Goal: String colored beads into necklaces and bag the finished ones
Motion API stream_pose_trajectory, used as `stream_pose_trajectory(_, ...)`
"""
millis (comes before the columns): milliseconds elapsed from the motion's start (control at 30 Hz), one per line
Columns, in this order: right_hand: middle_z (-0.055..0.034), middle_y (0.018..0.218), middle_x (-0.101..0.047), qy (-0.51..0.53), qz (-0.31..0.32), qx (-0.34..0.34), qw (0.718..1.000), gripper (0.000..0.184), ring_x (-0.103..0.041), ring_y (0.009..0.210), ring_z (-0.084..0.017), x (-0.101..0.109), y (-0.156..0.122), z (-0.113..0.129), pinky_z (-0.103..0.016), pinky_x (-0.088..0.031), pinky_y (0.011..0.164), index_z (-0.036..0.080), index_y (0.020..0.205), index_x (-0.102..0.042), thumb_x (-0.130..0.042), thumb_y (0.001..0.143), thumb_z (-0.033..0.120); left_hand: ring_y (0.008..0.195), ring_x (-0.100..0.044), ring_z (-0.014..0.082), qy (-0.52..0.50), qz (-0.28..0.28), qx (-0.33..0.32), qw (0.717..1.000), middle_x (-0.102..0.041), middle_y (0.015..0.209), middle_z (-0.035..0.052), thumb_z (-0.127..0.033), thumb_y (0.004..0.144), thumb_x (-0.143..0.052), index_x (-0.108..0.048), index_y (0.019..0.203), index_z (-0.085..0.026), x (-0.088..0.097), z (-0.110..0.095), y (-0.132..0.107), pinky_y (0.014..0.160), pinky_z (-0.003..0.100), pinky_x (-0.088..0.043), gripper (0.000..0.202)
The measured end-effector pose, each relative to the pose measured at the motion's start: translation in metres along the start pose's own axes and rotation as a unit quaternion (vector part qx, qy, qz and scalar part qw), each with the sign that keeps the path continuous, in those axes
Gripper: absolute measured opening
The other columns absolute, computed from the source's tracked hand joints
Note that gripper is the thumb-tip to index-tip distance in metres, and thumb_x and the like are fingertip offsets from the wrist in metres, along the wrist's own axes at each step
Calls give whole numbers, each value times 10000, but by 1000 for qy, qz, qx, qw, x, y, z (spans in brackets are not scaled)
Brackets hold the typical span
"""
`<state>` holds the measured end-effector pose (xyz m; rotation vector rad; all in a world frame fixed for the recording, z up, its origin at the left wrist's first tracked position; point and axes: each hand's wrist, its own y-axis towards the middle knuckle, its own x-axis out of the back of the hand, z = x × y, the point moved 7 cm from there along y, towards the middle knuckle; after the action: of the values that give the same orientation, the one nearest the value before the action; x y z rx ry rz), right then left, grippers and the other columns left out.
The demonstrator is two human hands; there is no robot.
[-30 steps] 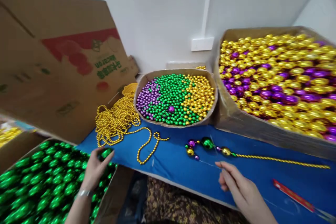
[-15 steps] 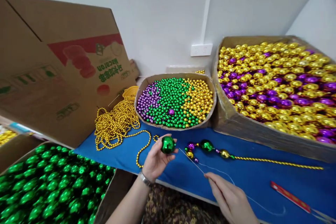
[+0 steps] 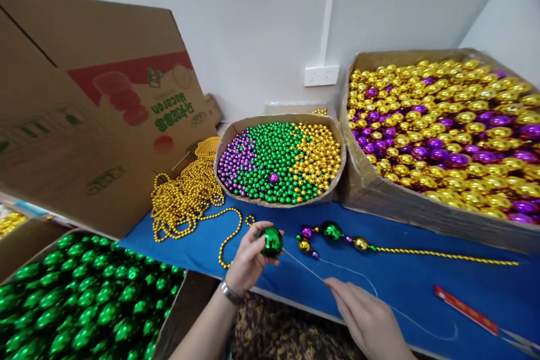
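A large shiny green bead point(image 3: 272, 242) is held between the thumb and fingers of my left hand point(image 3: 248, 261). My right hand point(image 3: 365, 312) pinches a long thin needle point(image 3: 304, 265), whose far tip meets the bead's right side. From near my right hand a clear thread point(image 3: 415, 327) loops over the blue cloth. Beyond both hands lies a partly strung row of purple, gold and green beads point(image 3: 331, 230), ending on the right in a twisted gold strand point(image 3: 442, 259).
A shallow box point(image 3: 216, 166) of small beads stands behind my hands. A big carton point(image 3: 405, 211) of gold and purple beads is at right, green beads point(image 3: 97, 292) at lower left. Gold bead chains point(image 3: 185, 197) lie by a cardboard box point(image 3: 126, 180). A red-handled tool point(image 3: 466, 309) rests at right.
My left hand has turned and lowered the green bead slightly. The needle tip, apart from the bead before, now meets its right side.
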<state>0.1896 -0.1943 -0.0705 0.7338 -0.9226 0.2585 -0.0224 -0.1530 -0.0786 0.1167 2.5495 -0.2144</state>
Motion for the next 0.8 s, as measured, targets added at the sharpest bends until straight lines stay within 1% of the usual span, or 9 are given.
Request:
stream_pose_trajectory(67, -44, 737, -690, -38, -8, 7, 999, 301, -658, 617, -161, 1, 1, 0, -251, -505, 556, 202, 1074, -626, -371, 915, 191, 786, -613, 191, 55, 7, -7, 998, -596, 1069, 100, -289, 756, -666, -510, 1099, -202, -6, 2, -1, 570, 263, -517, 387)
stream_pose_trajectory(133, -47, 736, -693, -46, -11, 9, 999, 308, -660, 618, -163, 0, 3, 0, -256, -513, 568, 203, 1055, -637, -361, 919, 192, 816, -586, 186, 98, 21, -6, 995, -585, 1052, 87, -262, 706, -718, -520, 1092, -201, -15, 6, -3, 597, 267, -522, 438)
stream_pose_trajectory(200, -53, 794, -708, -16, -10, 5, 1000, 301, -678, 675, -163, -2, 5, 0, -252, -533, 613, 203, 1036, -635, -356, 922, 201, 827, -572, 181, 110, 32, -1, 993, -573, 1050, 83, -258, 682, -740, -522, 1105, -200, -23, 11, -3, 627, 276, -522, 479)
stream_pose_trajectory(333, -49, 893, -719, 81, 4, -27, 996, 262, -694, 788, -153, -5, 7, -6, -214, -553, 667, 205, 1014, -619, -373, 926, 225, 795, -574, 180, 73, 42, 12, 996, -581, 958, 75, -298, 685, -737, -528, 1114, -186, -33, 18, -2, 622, 282, -513, 490)
stream_pose_trajectory(400, -42, 893, -722, 98, 1, -38, 995, 255, -697, 786, -155, -6, 7, -9, -214, -559, 660, 212, 1007, -620, -380, 925, 238, 808, -572, 181, 75, 42, 4, 996, -584, 937, 69, -287, 675, -747, -536, 1107, -185, -34, 17, -1, 643, 280, -506, 492)
stream_pose_trajectory(467, -42, 889, -724, 93, -16, -39, 995, 255, -700, 780, -164, -5, 6, -10, -229, -565, 663, 217, 998, -627, -385, 924, 249, 853, -565, 180, 95, 36, -19, 995, -586, 956, 68, -248, 654, -766, -544, 1100, -184, -34, 14, -1, 699, 276, -494, 502)
stream_pose_trajectory(533, -47, 894, -725, 97, -23, -39, 994, 253, -700, 787, -166, -4, 6, -10, -236, -568, 679, 216, 999, -629, -390, 923, 250, 868, -563, 183, 97, 33, -27, 994, -586, 968, 71, -237, 652, -768, -548, 1099, -183, -33, 13, -1, 711, 275, -491, 501)
stream_pose_trajectory(667, -50, 904, -726, 138, -3, -50, 989, 247, -701, 802, -163, -8, 8, -9, -223, -569, 697, 220, 1006, -623, -392, 922, 252, 781, -579, 178, 44, 47, 15, 998, -587, 942, 75, -277, 677, -742, -547, 1107, -187, -33, 20, -1, 632, 287, -505, 481)
stream_pose_trajectory(800, -59, 901, -725, 138, -11, -52, 989, 260, -702, 800, -169, -9, 7, -10, -224, -569, 686, 214, 1008, -622, -382, 927, 269, 760, -580, 165, 29, 51, 29, 998, -583, 970, 78, -291, 697, -725, -550, 1119, -192, -33, 21, 1, 628, 284, -504, 467)
